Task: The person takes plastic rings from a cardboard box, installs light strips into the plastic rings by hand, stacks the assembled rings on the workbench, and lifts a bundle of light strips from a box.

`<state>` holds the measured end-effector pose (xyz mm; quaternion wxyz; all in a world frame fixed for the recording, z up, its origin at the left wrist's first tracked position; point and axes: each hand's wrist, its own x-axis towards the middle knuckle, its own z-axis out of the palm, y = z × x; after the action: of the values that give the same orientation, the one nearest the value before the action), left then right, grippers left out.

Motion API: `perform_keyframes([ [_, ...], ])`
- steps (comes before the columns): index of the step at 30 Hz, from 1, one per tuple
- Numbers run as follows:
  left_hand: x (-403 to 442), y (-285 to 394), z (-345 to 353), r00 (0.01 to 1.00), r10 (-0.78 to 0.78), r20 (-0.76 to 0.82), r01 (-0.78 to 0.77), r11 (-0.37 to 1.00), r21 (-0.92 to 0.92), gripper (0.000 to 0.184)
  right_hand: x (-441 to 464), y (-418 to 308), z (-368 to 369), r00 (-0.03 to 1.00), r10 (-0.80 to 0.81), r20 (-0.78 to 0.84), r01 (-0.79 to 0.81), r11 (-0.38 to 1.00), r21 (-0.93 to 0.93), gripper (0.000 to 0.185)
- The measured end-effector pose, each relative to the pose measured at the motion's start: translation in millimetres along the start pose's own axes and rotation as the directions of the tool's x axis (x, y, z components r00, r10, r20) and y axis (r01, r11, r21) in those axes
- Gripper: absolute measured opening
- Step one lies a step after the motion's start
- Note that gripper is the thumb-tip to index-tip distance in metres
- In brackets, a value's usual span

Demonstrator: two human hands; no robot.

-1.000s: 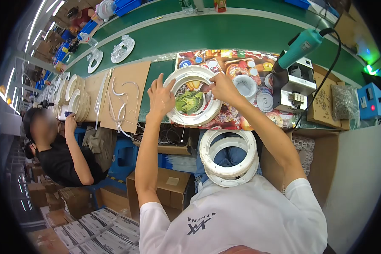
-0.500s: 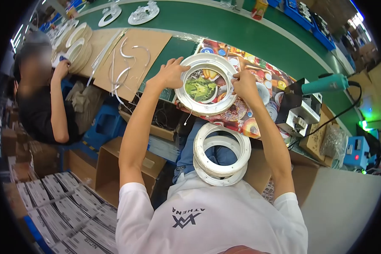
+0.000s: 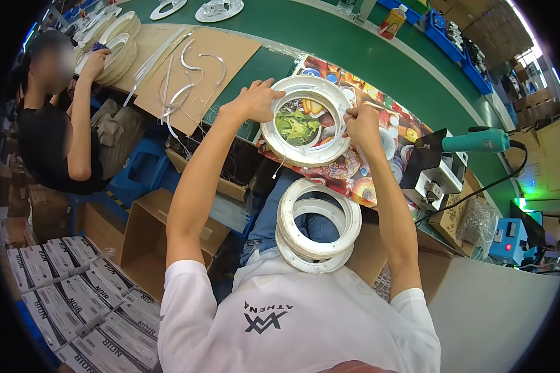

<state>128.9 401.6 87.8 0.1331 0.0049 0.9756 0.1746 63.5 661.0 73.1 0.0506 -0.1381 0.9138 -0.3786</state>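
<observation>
A white ring-shaped frame lies on a mat printed with food pictures, a thin wire with a small white plug hanging from its near edge. My left hand rests at the ring's upper left rim, its fingers stretched out and touching it. On the opposite side, my right hand has its fingers curled and pinched at the ring's right rim; whatever lies under the fingertips is hidden. More white rings sit stacked on my lap, below the table edge.
A teal hot-air tool lies in a metal stand at right, its black cable trailing. White strips lie on cardboard at left. A co-worker sits beyond, near stacked rings. A bottle stands at the back.
The camera view has shifted slightly. Both hands stay at the ring's rim, with little visible movement. The co-worker's hand has risen toward the stacked rings.
</observation>
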Motion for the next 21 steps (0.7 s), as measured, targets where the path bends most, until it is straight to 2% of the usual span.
perform_keyframes([
  [4, -0.5, -2.0, 1.5, 1.000, -0.003, -0.006, 0.003, 1.000, -0.004, 0.070, -2.8, -3.6, -3.4, 1.000, 0.011, -0.016, -0.010, 0.997, 0.071, 0.021],
  [6, -0.5, -1.9, 1.7, 1.000, 0.002, -0.008, -0.002, 1.000, 0.000, 0.070, -2.2, -6.7, -6.0, 0.998, 0.030, 0.055, -0.031, 0.999, 0.020, 0.022],
  [10, 1.1, -3.4, 3.5, 1.000, 0.021, -0.019, -0.021, 1.000, 0.010, 0.071, 3.9, -7.1, -2.7, 0.998, 0.023, 0.061, -0.022, 1.000, -0.011, 0.022],
  [12, 0.5, -4.1, 3.9, 1.000, 0.017, -0.021, -0.017, 1.000, 0.005, 0.071, 4.8, -9.9, 0.0, 0.997, -0.066, 0.051, 0.074, 0.977, -0.198, 0.019],
  [13, 0.2, -3.9, 4.1, 1.000, 0.014, -0.023, -0.014, 1.000, 0.000, 0.071, 3.4, -9.7, 3.1, 0.997, -0.062, 0.048, 0.071, 0.978, -0.198, 0.019],
  [15, -0.3, -3.1, 4.4, 1.000, 0.012, -0.022, -0.012, 1.000, -0.007, 0.070, 1.1, -9.5, 9.0, 0.976, -0.217, -0.031, 0.188, 0.902, -0.389, 0.017],
  [19, 0.4, -4.5, 5.5, 1.000, 0.007, -0.019, -0.008, 1.000, -0.016, 0.069, -3.8, -12.5, 11.5, 0.980, -0.195, -0.028, 0.171, 0.914, -0.368, 0.017],
  [21, -0.1, -4.1, 4.8, 1.000, 0.007, -0.017, -0.007, 1.000, -0.017, 0.069, -9.6, -13.5, 15.4, 0.974, -0.214, -0.079, 0.163, 0.893, -0.420, 0.016],
])
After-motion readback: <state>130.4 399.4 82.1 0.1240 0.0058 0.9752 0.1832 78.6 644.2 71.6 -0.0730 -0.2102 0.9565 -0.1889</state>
